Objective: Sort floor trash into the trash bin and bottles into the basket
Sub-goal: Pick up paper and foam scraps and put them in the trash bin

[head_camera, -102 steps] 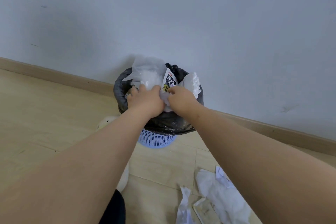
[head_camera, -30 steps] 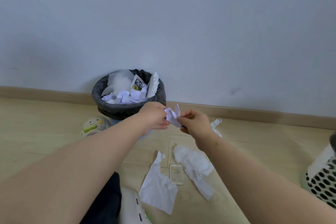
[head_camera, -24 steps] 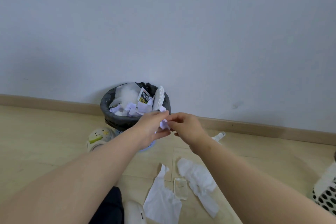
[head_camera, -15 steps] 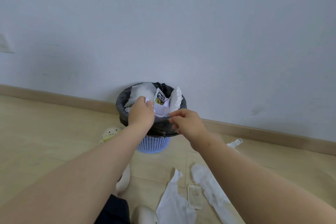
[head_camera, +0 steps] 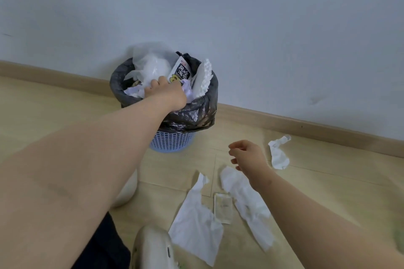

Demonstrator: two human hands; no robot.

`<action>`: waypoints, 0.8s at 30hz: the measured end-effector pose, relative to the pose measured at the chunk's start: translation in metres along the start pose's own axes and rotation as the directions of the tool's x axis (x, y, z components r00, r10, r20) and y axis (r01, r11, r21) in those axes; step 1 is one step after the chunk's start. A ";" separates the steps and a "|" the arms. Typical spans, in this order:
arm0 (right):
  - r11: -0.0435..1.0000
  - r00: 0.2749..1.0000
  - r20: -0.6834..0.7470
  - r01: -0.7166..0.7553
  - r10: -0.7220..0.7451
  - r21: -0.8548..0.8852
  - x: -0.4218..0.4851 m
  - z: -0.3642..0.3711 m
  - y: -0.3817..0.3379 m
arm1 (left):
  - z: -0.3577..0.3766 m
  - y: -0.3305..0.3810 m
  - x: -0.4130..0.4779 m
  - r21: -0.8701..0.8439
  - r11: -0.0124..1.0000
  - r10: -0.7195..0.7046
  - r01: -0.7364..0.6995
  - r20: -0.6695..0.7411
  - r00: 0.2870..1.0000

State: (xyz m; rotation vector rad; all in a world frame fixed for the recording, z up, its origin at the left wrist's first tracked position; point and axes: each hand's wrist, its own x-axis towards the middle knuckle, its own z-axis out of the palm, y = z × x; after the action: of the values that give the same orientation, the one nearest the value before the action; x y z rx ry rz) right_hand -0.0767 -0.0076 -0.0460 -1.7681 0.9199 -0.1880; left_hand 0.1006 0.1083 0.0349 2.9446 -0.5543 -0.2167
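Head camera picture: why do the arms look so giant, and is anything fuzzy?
Head view: the wide-angle lens swells the near forearms and slants the baseboard; the clear plastic atop the trash bin looks smeared; soft even light, no glare.

Pale blue-grey wall [head_camera: 262, 17]; tan baseboard [head_camera: 306, 129]; light wood-plank floor [head_camera: 328, 181]; soft even light.

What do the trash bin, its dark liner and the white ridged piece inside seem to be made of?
Trash bin: blue plastic, seemingly, with moulded lattice holes. Liner: thin glossy black plastic film, wrinkled and shiny. White ridged piece: probably foam, matte with bumpy edge.
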 end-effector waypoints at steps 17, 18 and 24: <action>0.772 0.986 -0.089 -0.164 0.138 -0.615 0.062 -0.079 0.095 | 0.006 0.008 -0.017 -0.108 0.993 0.021 -0.048 -0.243 0.970; 0.787 0.985 -0.068 -0.167 0.157 -0.594 0.063 -0.079 0.095 | 0.009 0.008 -0.017 -0.095 0.993 0.043 -0.070 -0.259 0.965; 0.708 0.975 -0.051 -0.192 0.216 -0.680 0.064 -0.063 0.103 | 0.015 0.006 -0.018 -0.005 0.991 0.130 -0.137 -0.270 0.954</action>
State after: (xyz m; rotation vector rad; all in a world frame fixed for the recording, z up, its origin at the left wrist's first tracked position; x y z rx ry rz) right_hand -0.1170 -0.1087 -0.1286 -2.3056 1.2575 0.3834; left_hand 0.0792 0.1082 0.0232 2.8318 -0.6993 0.1879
